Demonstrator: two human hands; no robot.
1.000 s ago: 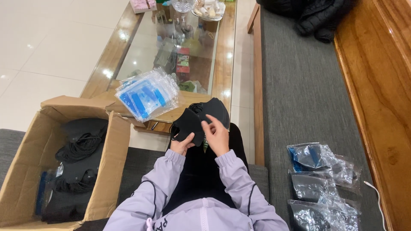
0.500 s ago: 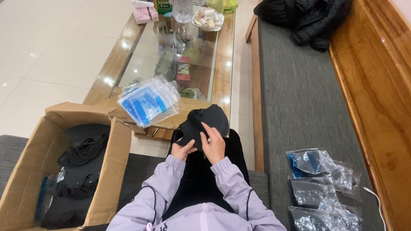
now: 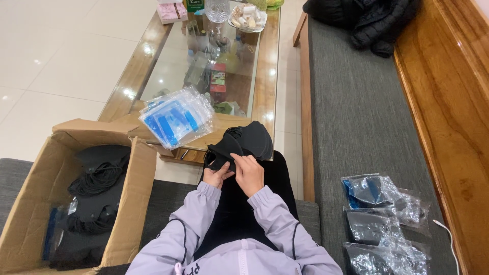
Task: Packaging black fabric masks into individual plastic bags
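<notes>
Head view, frame centre: left hand [image 3: 218,175] & right hand [image 3: 249,173] both gripping black face masks [image 3: 242,142], pinched over lap to align; cardboard box [image 3: 137,203] lower left.

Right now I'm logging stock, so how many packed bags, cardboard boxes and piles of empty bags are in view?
Packed clear bags on the bench: 3
Cardboard box: 1
Pile of empty blue-printed bags: 1
Total: 5
</notes>
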